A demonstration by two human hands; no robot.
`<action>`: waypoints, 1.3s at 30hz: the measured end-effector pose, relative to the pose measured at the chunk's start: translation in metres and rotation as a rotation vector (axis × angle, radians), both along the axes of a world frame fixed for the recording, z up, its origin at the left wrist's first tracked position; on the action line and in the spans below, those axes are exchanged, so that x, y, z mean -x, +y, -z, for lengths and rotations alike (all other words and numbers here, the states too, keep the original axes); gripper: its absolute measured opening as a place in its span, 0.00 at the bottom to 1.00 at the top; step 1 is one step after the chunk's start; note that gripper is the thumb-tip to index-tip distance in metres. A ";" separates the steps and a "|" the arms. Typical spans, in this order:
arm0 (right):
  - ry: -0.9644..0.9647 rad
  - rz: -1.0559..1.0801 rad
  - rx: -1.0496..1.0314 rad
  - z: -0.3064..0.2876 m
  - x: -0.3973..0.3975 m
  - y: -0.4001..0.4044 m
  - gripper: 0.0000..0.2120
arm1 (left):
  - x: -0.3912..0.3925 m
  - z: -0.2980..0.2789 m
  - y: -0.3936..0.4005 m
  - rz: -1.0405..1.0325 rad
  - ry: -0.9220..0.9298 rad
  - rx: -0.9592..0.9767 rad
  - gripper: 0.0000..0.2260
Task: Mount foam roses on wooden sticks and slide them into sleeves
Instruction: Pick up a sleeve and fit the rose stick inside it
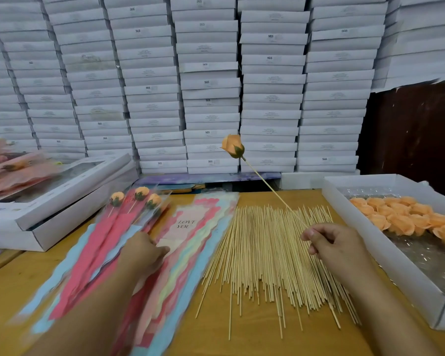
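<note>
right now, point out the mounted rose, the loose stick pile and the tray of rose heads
mounted rose (233, 146), head view, on its orange bloom
loose stick pile (262, 253), head view, mid-pile
tray of rose heads (370, 242), head view, on its white near wall

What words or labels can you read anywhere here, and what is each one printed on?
"LOVE YOU": on the top sleeve of the sleeve pile.
"SGS": on the end labels of many stacked white boxes.
The smaller print under those labels is too small to read.

Even soft light, left hand (144, 253) motion-blurred, edges bowed
</note>
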State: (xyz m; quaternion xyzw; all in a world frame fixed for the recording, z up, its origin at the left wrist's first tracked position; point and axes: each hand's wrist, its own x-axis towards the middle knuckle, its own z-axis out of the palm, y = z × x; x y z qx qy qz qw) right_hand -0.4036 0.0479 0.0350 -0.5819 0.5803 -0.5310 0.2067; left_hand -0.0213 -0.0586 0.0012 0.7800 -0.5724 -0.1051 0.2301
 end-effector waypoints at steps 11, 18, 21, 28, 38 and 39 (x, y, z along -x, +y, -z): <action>0.018 0.004 0.000 0.000 -0.002 -0.001 0.12 | -0.004 -0.004 -0.002 -0.039 0.104 0.053 0.16; 0.022 0.003 0.004 0.000 -0.002 -0.001 0.11 | -0.001 -0.022 -0.001 -0.050 0.301 -0.011 0.29; -0.059 -0.038 -0.026 0.001 0.000 -0.001 0.12 | 0.004 -0.032 0.000 -0.035 0.543 -0.056 0.22; -0.936 -0.480 -0.281 -0.010 0.009 0.001 0.09 | 0.048 -0.043 0.017 0.156 1.040 -0.180 0.08; -1.110 -0.663 -0.537 -0.005 -0.017 0.006 0.11 | 0.123 -0.047 0.086 0.720 1.146 -0.407 0.23; -1.109 -0.664 -0.543 -0.004 -0.018 0.005 0.10 | 0.126 -0.047 0.090 0.776 1.105 -0.442 0.24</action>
